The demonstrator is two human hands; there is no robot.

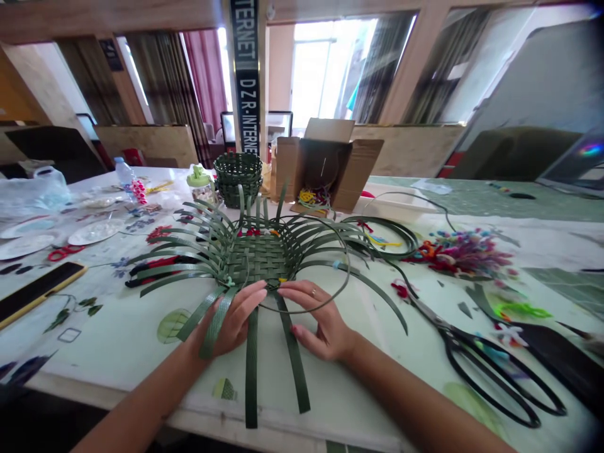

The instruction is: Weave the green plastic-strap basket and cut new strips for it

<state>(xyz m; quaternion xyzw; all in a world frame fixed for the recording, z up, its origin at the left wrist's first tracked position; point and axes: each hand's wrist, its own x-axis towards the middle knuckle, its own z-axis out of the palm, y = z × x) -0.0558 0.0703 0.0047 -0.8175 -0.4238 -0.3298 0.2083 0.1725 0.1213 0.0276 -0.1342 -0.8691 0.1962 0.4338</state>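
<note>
A half-woven basket of flat dark green plastic strips lies in the middle of the table, its loose strip ends fanning out on all sides. My left hand is closed at its near edge, fingertips on the weave and the thumb hidden. Opposite it, my right hand presses its fingertips to the same edge, with the thumb lower beside a hanging strip. A thin green cord loops over the basket and around past my right fingers. Small light blue and yellow ties show on the weave.
Large black-handled scissors lie at the right, near colourful fuzzy stems. Behind stand finished green baskets, stacked, and an open cardboard box. A phone, red scissors and paper plates are at the left.
</note>
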